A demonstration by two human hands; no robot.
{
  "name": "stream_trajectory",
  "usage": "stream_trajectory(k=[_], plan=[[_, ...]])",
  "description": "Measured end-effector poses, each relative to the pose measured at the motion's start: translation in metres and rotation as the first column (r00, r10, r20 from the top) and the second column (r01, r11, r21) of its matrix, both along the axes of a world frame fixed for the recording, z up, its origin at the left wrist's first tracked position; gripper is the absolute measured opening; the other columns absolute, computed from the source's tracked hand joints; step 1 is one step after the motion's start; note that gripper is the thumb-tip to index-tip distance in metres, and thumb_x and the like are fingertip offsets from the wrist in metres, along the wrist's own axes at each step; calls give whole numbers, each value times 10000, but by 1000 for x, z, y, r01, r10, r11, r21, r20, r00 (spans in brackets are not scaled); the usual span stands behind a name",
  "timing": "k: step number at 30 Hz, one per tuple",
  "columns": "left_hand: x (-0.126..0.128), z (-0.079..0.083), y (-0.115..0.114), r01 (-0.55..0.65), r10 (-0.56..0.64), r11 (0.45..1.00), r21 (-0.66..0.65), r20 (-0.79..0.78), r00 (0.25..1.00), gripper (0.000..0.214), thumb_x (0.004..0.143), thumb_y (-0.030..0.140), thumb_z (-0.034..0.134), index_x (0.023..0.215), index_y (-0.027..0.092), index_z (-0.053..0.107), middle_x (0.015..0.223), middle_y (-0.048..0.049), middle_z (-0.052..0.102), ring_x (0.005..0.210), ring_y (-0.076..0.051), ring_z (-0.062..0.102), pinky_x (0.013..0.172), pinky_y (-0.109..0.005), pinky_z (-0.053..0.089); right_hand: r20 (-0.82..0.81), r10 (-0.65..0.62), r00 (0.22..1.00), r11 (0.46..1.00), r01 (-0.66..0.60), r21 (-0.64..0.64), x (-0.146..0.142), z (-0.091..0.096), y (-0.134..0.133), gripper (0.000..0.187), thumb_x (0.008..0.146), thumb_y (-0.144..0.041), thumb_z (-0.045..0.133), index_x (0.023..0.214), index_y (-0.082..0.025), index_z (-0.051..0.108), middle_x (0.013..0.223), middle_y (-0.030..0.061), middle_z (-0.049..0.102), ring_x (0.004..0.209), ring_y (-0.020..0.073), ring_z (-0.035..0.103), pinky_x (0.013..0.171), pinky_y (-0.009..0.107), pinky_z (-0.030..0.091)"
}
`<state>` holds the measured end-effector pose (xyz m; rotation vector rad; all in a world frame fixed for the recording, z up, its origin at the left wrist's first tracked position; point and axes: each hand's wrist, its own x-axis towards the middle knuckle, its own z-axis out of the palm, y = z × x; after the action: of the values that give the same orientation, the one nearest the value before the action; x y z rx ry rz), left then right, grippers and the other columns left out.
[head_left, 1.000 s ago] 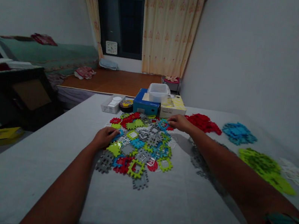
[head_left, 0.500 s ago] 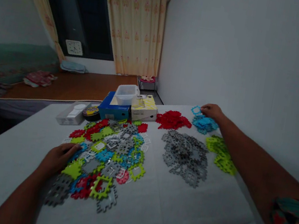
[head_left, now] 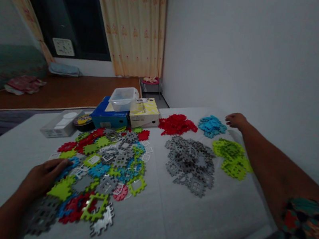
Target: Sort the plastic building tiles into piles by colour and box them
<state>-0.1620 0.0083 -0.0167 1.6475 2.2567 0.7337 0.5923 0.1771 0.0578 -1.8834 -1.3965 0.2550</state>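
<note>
At the left edge of a mixed heap of plastic interlocking building pieces point(head_left: 108, 184), my left hand point(head_left: 43, 178) has its fingers closed on a blue building piece point(head_left: 70, 166). My right hand point(head_left: 236, 120) is at the far right, just beside a pile of blue pieces point(head_left: 212, 126); its fingers are slightly curled and apart, with nothing in them. Nearer me lie a lime green pile point(head_left: 232, 159) below the right forearm and a large grey pile point(head_left: 190, 163). A red pile point(head_left: 177, 125) is left of the blue one.
Behind the heap stand a clear box point(head_left: 62, 124), a round black tin point(head_left: 84, 122), a blue box point(head_left: 109, 117) with a clear plastic tub point(head_left: 124, 98) on it, and a yellow-and-white box point(head_left: 145, 113). A white cloth point(head_left: 143, 222) covers the table; a wall point(head_left: 249, 49) runs along the right.
My right hand has let go of a blue piece at the blue pile and drawn off to its right. My left hand stays at the heap. The whole view has shifted slightly.
</note>
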Motion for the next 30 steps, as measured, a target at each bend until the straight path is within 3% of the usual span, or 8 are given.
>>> stream_trajectory(k=[5, 10, 15, 19, 21, 24, 27, 30], plan=[[-8, -8, 4, 22, -22, 999, 24, 3, 1000, 428, 653, 717, 520, 820, 387, 736, 906, 105, 781, 970, -330, 694, 862, -483, 553, -186, 180, 966, 959, -215, -186, 4, 30, -32, 306, 877, -388, 649, 862, -88, 706, 952, 205, 732, 738, 183, 683, 645, 303, 562], [-6, -6, 6, 72, -71, 997, 41, -29, 997, 460, 671, 682, 519, 826, 322, 760, 924, 29, 788, 916, -328, 698, 800, -431, 555, -157, 384, 910, 882, -412, -227, -54, 39, -63, 332, 868, -459, 636, 910, -140, 718, 1021, 143, 737, 790, 169, 676, 663, 268, 538], [5, -3, -1, 168, -165, 984, 57, -54, 985, 572, 726, 671, 467, 890, 218, 777, 973, -58, 782, 935, -286, 681, 795, -322, 520, -60, 787, 614, 584, -773, -249, -178, 16, -91, 325, 889, -443, 575, 967, -165, 726, 938, 91, 741, 776, 176, 670, 683, 282, 526], [7, -6, -4, 189, -186, 979, 73, -53, 981, 590, 777, 644, 438, 949, 189, 773, 998, -66, 773, 953, -269, 670, 801, -301, 499, 98, 940, 327, 341, -892, -296, -281, -7, -121, 259, 919, -326, 545, 1048, -195, 728, 979, 66, 740, 863, 184, 672, 789, 296, 509], [7, -8, -5, 196, -193, 977, 85, -43, 980, 584, 788, 637, 440, 947, 185, 774, 997, -67, 772, 948, -265, 667, 797, -297, 494, 201, 942, 268, 320, -898, -303, -323, -16, -131, 249, 912, -300, 572, 1094, -222, 722, 1043, 69, 733, 976, 206, 655, 878, 323, 489], [7, -10, -6, 203, -202, 972, 115, -20, 979, 570, 793, 634, 445, 916, 186, 775, 949, -58, 775, 927, -256, 663, 782, -290, 490, 370, 893, 257, 382, -868, -317, -369, -26, -134, 293, 881, -314, 635, 1155, -240, 705, 1104, 97, 715, 1126, 268, 591, 971, 398, 443], [8, -11, -6, 225, -225, 964, 140, -13, 974, 562, 802, 623, 447, 891, 176, 775, 902, -54, 768, 856, -233, 662, 743, -280, 482, 419, 876, 238, 408, -829, -382, -395, -35, -130, 344, 854, -302, 670, 1192, -243, 691, 1137, 112, 703, 1116, 288, 598, 979, 422, 429], [9, -12, -6, 251, -250, 957, 144, -31, 968, 539, 815, 608, 449, 848, 175, 768, 845, -47, 755, 781, -211, 646, 700, -274, 463, 412, 891, 192, 361, -850, -383, -406, -44, -128, 361, 828, -223, 679, 1188, -247, 694, 1166, 104, 700, 1085, 270, 621, 971, 383, 428]])
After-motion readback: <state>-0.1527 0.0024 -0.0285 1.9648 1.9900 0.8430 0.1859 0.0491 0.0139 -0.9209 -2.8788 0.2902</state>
